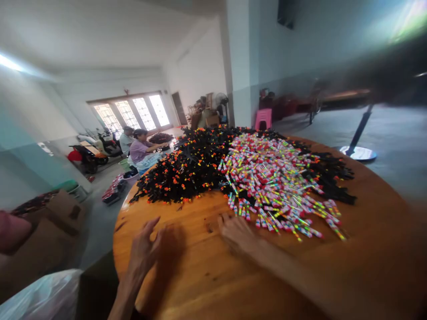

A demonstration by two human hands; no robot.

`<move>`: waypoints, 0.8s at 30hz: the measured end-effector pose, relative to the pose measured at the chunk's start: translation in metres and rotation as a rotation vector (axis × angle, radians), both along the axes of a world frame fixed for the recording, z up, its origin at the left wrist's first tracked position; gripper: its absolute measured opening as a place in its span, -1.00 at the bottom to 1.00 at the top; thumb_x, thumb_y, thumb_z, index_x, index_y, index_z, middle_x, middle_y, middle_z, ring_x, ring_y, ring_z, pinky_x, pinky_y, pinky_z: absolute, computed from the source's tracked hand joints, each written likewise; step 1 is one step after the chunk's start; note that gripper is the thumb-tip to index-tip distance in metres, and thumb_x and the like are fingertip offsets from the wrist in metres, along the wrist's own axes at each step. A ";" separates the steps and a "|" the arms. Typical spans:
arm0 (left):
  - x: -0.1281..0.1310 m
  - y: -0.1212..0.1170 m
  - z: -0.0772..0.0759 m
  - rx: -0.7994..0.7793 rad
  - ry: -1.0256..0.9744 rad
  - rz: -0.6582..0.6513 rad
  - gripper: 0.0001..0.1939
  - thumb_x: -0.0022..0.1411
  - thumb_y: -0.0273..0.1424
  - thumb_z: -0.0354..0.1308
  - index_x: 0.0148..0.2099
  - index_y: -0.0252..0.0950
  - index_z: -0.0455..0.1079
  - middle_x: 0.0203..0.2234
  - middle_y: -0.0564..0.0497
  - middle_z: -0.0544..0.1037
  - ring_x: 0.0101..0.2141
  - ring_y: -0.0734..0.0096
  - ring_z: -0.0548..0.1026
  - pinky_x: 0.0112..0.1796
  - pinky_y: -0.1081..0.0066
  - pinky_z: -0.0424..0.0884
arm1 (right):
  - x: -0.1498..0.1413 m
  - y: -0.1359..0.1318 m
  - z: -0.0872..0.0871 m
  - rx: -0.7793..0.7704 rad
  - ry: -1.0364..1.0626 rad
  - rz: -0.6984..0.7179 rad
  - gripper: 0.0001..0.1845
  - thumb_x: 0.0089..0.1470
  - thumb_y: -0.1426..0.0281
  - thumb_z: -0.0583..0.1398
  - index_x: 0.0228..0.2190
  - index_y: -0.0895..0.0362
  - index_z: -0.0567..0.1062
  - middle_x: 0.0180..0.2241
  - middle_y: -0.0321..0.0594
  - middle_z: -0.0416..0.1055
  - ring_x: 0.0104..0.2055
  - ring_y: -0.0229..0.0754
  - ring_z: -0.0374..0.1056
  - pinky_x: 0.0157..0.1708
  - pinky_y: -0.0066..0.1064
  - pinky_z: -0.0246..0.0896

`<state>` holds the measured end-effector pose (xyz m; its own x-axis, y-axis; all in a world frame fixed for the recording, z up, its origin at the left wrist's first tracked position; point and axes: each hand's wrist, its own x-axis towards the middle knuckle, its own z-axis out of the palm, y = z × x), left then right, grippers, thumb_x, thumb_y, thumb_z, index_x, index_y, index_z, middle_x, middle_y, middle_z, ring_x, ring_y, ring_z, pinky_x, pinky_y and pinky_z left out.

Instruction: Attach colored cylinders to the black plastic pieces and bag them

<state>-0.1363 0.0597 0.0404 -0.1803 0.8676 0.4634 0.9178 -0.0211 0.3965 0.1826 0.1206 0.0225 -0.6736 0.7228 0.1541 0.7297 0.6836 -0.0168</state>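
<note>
My left hand (145, 246) is raised over the left part of the round wooden table (196, 284), thumb and fingers apart, with nothing in it. Lower and farther right is my right hand (237, 230), close to the tabletop at the near edge of a heap of small, colourful printed tubes (267, 173). Its fingers look loosely bent and parted, slightly blurred, and I see nothing held in them. Beside and behind the tubes spreads a large pile of black plastic pieces with orange tips (187, 169). Their exact kind is too small to make out.
Two people (139, 149) sit working at the left, near basins. Cardboard boxes (56, 222) and a translucent plastic bag (43, 295) are close on my left. Motorbikes (103, 144) stand farther back. Behind the table are a pink stool (263, 119) and a round-based metal stand (358, 153).
</note>
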 end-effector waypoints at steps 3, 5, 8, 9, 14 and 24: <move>0.033 0.094 0.037 0.084 -0.064 -0.138 -0.39 0.33 -0.02 0.08 0.26 -0.29 0.37 0.06 -0.24 0.55 -0.04 0.04 0.57 -0.08 0.11 0.54 | 0.004 -0.016 -0.014 0.050 -0.001 -0.036 -0.51 0.03 0.61 0.11 0.02 0.25 0.49 -0.16 0.11 0.50 -0.21 0.05 0.47 -0.37 -0.26 0.27; 0.053 0.152 0.066 0.165 -0.055 -0.213 -0.41 0.33 -0.07 0.12 0.28 -0.28 0.35 0.12 -0.23 0.50 0.11 0.07 0.48 0.10 0.10 0.44 | 0.007 -0.019 -0.022 0.039 0.032 -0.061 -0.43 -0.02 0.59 0.14 0.07 0.21 0.47 -0.05 0.13 0.48 -0.13 0.05 0.46 -0.30 -0.27 0.31; 0.078 0.216 0.098 0.210 -0.062 -0.197 -0.41 0.36 -0.12 0.14 0.32 -0.29 0.30 0.20 -0.23 0.41 0.24 0.11 0.34 0.25 0.14 0.26 | 0.010 -0.015 -0.027 0.001 0.061 -0.075 -0.34 -0.05 0.57 0.15 0.14 0.17 0.43 0.01 0.11 0.47 -0.10 0.04 0.46 -0.20 -0.25 0.33; 0.086 0.230 0.103 0.197 -0.068 -0.181 -0.40 0.35 -0.11 0.16 0.32 -0.30 0.30 0.20 -0.24 0.41 0.24 0.08 0.34 0.25 0.13 0.26 | 0.011 -0.014 -0.027 -0.006 0.069 -0.070 -0.32 -0.05 0.56 0.15 0.16 0.17 0.42 0.02 0.10 0.47 -0.10 0.04 0.46 -0.18 -0.23 0.34; 0.113 0.246 0.087 0.091 -0.062 -0.091 -0.32 0.19 -0.07 0.29 0.29 -0.24 0.37 0.05 -0.30 0.48 0.09 -0.16 0.46 0.10 -0.05 0.38 | 0.011 -0.011 -0.026 -0.019 0.072 -0.066 -0.30 -0.03 0.50 0.17 0.20 0.18 0.38 0.03 0.13 0.46 -0.12 0.07 0.46 -0.18 -0.18 0.33; 0.117 0.175 0.060 0.125 -0.004 -0.058 -0.47 0.10 -0.16 0.29 0.13 -0.12 0.49 -0.17 -0.08 0.55 0.03 0.01 0.43 0.05 0.14 0.42 | 0.014 -0.015 -0.018 -0.008 0.150 -0.067 -0.53 0.11 0.51 0.11 0.07 0.17 0.47 -0.02 0.09 0.48 -0.13 0.04 0.45 -0.20 -0.22 0.27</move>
